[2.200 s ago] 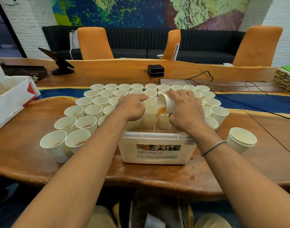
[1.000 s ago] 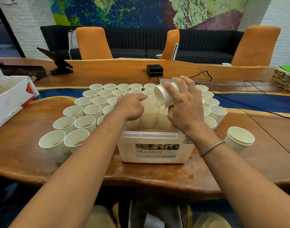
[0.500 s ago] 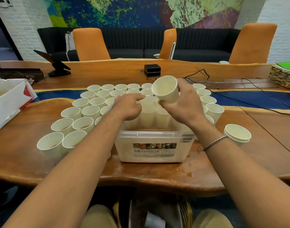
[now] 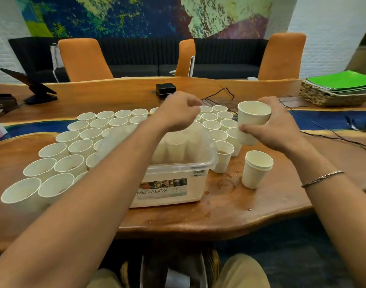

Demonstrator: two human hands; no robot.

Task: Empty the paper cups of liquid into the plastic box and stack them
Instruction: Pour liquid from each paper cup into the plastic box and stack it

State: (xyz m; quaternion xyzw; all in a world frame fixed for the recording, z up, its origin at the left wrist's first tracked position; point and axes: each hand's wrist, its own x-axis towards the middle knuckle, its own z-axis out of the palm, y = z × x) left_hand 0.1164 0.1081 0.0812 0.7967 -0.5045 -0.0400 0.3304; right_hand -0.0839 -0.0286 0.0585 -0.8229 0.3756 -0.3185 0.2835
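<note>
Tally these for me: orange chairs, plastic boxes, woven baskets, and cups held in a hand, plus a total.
Orange chairs: 3
Plastic box: 1
Woven basket: 1
Held cup, in the right hand: 1
Total: 6

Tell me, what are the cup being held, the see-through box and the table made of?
Cup in the right hand: looks like paper, matte off-white, with a thin rolled rim.
Box: probably plastic, cloudy but see-through, since shapes behind show through its wall.
Table: seems to be wood, glossy brown, with grain lines and shiny reflections.
</note>
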